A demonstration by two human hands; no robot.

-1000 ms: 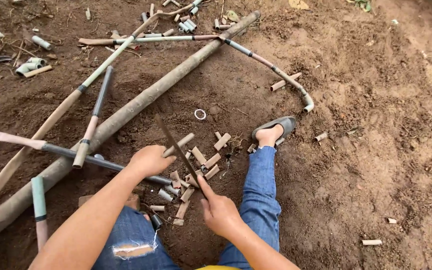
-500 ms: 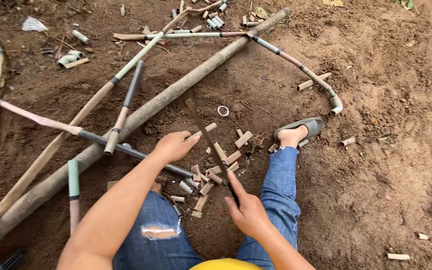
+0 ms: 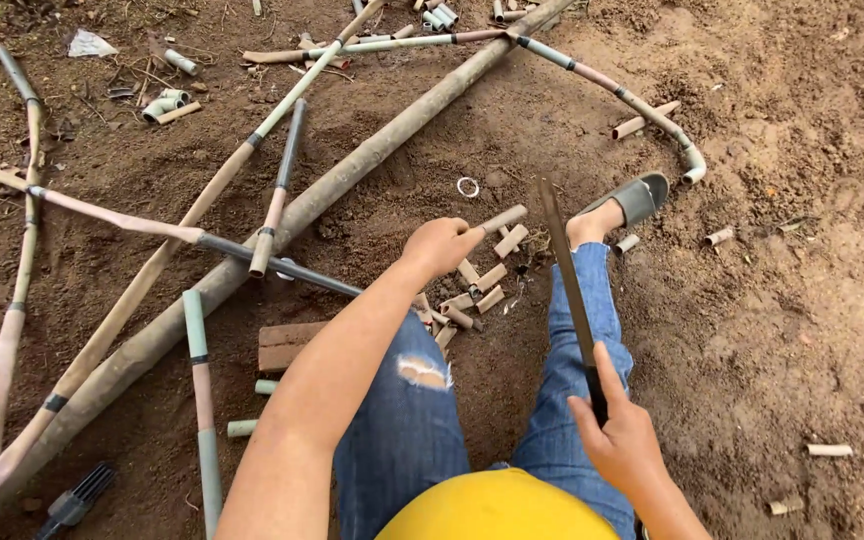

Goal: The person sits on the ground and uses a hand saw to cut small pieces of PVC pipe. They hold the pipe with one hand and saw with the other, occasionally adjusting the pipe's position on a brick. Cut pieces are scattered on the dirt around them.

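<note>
L arm reaches far fwd from the near-left edge, bare forearm nearly straight, elbow low and near. Left hand (image 3: pixel 439 245) sits at the far end of it, knuckles up, fingers curled into a closed fist w/ a grip on smth short that pokes out to the right. Wrist is level, slightly bent down.

R arm comes in from the near-right corner, only a short bit of forearm shows. Right hand (image 3: pixel 620 440) is much nearer than the L, back of hand up, fingers wrapped tight round a handle, thumb laid along its top pointing far. Hands are well apart, L far and centre, R near and right.
</note>
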